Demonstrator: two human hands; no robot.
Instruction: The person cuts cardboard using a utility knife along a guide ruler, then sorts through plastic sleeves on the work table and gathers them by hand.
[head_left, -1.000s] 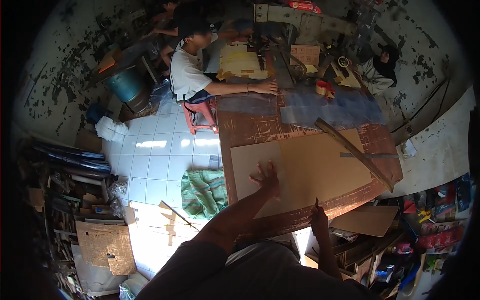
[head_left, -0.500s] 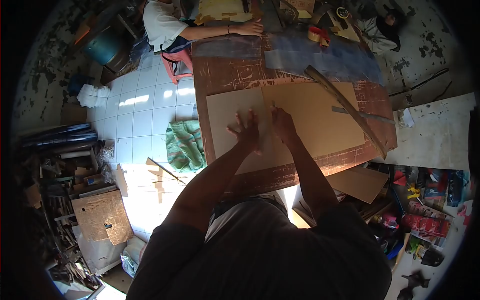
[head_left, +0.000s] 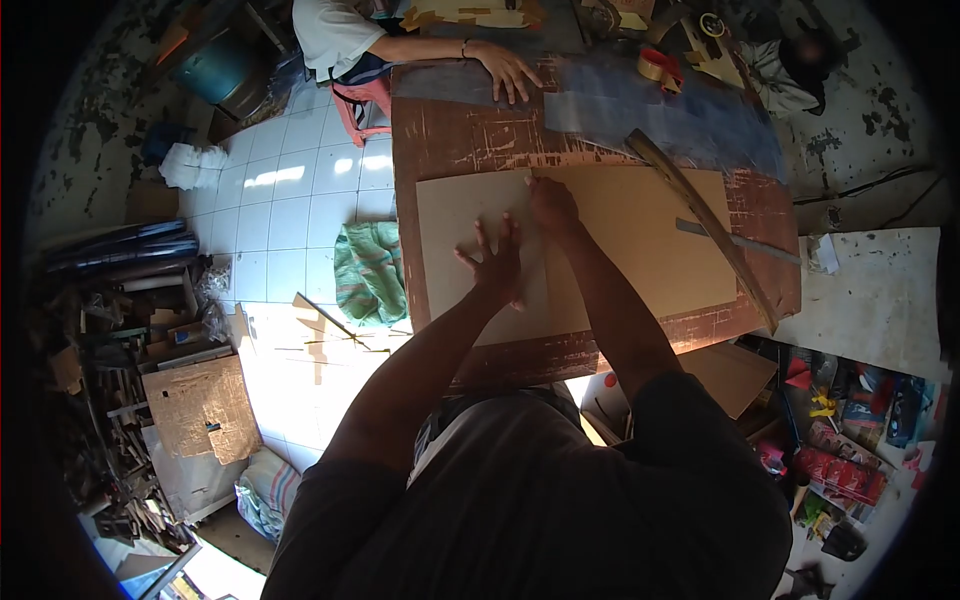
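My left hand (head_left: 493,267) lies flat with fingers spread on a greyish board (head_left: 455,215). The board's right edge runs beside a tan cardboard sheet (head_left: 640,235); whether it overlaps the sheet I cannot tell. My right hand (head_left: 553,207) is closed near the far end of that edge. Whatever it grips, if anything, is hidden by the fingers. A long wooden strip (head_left: 700,225) lies slantwise over the right part of the cardboard, crossing a thin grey strip (head_left: 735,240).
Across the brown worktable (head_left: 450,125), another person's hand (head_left: 505,75) rests near the far edge. A red tape dispenser (head_left: 662,70) sits at the back on a bluish sheet (head_left: 660,110). A green sack (head_left: 368,270) lies on the floor at left; tools and packets (head_left: 840,470) clutter the right.
My right hand has slid away from me along the board's edge to its far end. My left hand stays spread on the board. The other person's hand has spread its fingers on the table.
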